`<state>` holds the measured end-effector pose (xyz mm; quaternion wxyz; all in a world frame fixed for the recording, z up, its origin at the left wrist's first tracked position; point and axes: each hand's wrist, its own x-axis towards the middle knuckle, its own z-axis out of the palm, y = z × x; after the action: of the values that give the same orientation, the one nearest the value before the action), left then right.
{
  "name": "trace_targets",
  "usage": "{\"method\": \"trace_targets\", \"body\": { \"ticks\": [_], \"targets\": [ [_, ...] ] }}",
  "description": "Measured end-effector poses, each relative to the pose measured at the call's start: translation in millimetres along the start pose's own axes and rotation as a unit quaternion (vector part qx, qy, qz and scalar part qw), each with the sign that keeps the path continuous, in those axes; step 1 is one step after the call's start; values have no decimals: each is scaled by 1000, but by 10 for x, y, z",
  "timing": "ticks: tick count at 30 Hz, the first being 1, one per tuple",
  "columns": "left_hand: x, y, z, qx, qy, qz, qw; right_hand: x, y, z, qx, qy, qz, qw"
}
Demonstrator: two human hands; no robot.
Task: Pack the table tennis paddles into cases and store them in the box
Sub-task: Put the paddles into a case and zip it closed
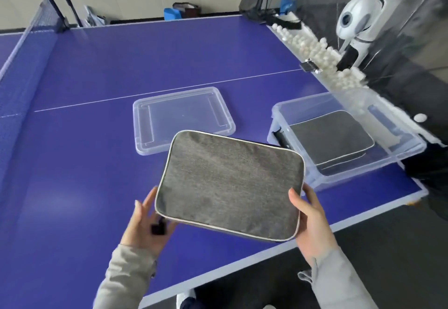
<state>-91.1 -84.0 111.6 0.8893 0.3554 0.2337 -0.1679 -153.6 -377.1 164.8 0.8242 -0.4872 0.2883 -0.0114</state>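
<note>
Case (230,185) held beside open box (378,164).

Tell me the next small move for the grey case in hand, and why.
Probably swing the held grey case right and lower it onto the other grey case already lying in the clear plastic box. The right hand grips its near corner, the left hand steadies its left edge, the box stands open, and its lid lies apart on the table tennis table.
</note>
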Motion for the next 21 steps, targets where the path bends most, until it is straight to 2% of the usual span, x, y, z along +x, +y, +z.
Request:
{"method": "trace_targets", "body": {
  "ticks": [2, 5, 7, 13, 17, 21],
  "targets": [
    [-15, -88, 206, 125, -30, 2, 992, -33, -210, -399, -10, 1, -10, 1000],
    [-37, -375, 646, 287, -93, 30, 953, -71, -482, -937, -32, 6, -19, 999],
    [-81, -636, 907, 348, -89, 41, 933, -92, -636, -1268, -41, 10, -20, 999],
    [-257, -1322, 1347, 344, -66, 61, 935, -87, -1169, -1992, -137, -7, -40, 990],
    [-273, -1497, 1536, 322, -56, 77, 942, 78, -1463, -2134, -209, -17, -87, 974],
    [-73, -1554, 1681, 329, -55, 101, 937, 381, -1657, -2168, -227, -26, -124, 966]
  ]
}}
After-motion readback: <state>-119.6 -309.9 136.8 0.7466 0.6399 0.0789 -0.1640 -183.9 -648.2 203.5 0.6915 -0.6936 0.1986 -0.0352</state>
